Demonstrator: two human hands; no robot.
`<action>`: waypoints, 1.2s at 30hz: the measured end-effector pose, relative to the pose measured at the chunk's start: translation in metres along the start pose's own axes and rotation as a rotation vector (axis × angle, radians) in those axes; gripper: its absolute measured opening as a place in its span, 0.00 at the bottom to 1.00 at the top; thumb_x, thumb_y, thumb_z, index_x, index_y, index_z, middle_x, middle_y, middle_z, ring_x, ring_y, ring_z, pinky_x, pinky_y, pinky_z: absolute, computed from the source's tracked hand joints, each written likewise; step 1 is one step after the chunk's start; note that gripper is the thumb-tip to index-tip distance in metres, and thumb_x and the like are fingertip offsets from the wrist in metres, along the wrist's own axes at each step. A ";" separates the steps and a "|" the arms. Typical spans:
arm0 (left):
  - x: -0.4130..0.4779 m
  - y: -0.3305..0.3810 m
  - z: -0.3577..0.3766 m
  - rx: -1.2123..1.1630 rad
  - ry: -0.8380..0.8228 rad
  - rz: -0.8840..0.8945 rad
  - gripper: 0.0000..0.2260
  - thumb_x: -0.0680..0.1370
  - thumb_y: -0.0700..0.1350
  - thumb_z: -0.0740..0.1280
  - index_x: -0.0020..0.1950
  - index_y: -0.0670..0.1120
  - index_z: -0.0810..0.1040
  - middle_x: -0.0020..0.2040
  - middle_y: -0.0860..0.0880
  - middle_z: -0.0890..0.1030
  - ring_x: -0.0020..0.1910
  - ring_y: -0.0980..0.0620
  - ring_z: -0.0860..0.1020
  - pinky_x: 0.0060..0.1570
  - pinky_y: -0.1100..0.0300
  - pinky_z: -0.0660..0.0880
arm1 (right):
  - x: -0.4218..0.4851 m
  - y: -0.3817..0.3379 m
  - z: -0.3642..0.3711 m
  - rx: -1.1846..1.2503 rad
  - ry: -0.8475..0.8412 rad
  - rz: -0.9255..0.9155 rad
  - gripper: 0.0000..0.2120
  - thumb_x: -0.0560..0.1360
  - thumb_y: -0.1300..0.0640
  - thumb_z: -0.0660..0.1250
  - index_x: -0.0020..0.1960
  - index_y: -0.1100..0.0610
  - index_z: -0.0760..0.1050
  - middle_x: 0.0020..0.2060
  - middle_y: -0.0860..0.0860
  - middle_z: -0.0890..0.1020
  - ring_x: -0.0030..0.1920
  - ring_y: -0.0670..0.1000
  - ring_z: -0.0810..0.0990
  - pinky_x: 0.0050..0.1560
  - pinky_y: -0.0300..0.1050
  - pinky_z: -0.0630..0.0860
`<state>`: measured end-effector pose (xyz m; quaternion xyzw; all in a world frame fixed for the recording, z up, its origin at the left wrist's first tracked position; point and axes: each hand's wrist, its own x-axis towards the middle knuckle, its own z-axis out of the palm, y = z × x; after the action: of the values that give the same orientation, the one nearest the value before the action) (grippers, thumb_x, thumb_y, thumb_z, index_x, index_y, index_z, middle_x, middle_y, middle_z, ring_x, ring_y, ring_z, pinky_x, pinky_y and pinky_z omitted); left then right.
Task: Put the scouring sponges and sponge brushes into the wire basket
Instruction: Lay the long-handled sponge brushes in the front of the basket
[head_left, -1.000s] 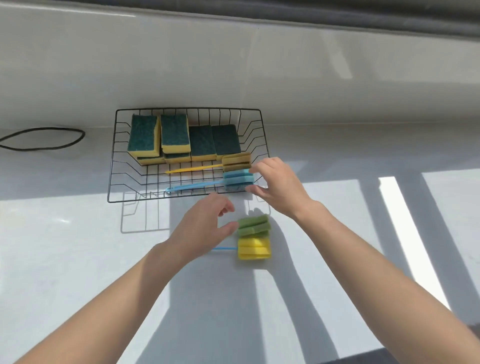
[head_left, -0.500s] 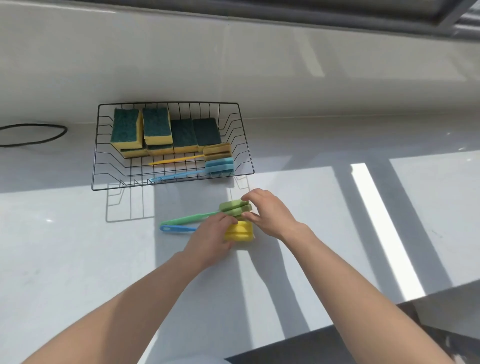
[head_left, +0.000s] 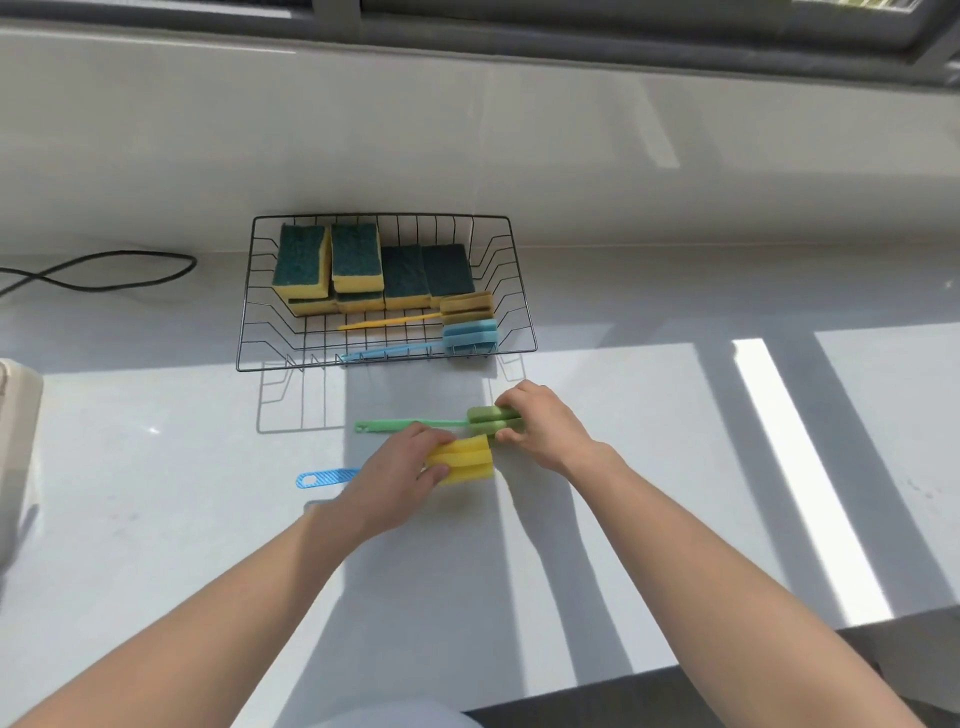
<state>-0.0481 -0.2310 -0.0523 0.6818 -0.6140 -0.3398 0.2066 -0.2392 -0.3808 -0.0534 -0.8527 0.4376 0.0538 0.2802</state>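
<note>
The black wire basket (head_left: 522, 312) stands against the back wall. It holds several green-and-yellow scouring sponges (head_left: 356, 265), a tan sponge brush (head_left: 467, 307) with a yellow handle and a blue sponge brush (head_left: 470, 336). In front of the basket, my right hand (head_left: 540, 423) grips the green sponge brush (head_left: 483, 415) by its foam head, its green handle pointing left. My left hand (head_left: 402, 470) grips the yellow sponge brush (head_left: 462, 460) just behind its foam head. Its blue handle sticks out to the left of my hand.
A black cable (head_left: 104, 270) loops on the white counter (head_left: 156, 493) at the far left. A pale object (head_left: 15, 415) sits at the left edge. The counter's front edge runs along the lower right. A window frame tops the back wall.
My left hand has closed on the yellow sponge brush, and its handle end now lies nearer to me. My right hand keeps hold of the green brush's head. The camera view has shifted.
</note>
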 end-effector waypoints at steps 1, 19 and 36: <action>-0.004 -0.002 -0.007 -0.007 0.019 -0.014 0.17 0.79 0.45 0.67 0.68 0.48 0.75 0.60 0.50 0.76 0.58 0.50 0.74 0.58 0.58 0.70 | 0.001 -0.001 0.000 -0.009 0.001 -0.008 0.15 0.75 0.54 0.72 0.60 0.55 0.78 0.57 0.53 0.77 0.59 0.56 0.73 0.57 0.50 0.72; -0.002 0.032 -0.116 -0.066 0.274 0.031 0.16 0.80 0.43 0.67 0.68 0.48 0.76 0.59 0.52 0.78 0.57 0.53 0.75 0.55 0.58 0.75 | 0.076 -0.046 -0.109 0.003 0.251 -0.256 0.10 0.77 0.55 0.71 0.57 0.57 0.79 0.48 0.48 0.74 0.51 0.52 0.70 0.48 0.47 0.67; 0.114 0.015 -0.098 0.039 0.189 -0.026 0.18 0.81 0.48 0.65 0.71 0.52 0.73 0.63 0.54 0.72 0.58 0.54 0.72 0.57 0.59 0.69 | 0.164 -0.014 -0.098 0.015 0.101 -0.124 0.12 0.70 0.53 0.78 0.53 0.53 0.83 0.48 0.50 0.73 0.50 0.52 0.72 0.49 0.46 0.71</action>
<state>0.0139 -0.3581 0.0014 0.7225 -0.5895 -0.2647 0.2459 -0.1434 -0.5430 -0.0204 -0.8776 0.3980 -0.0101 0.2669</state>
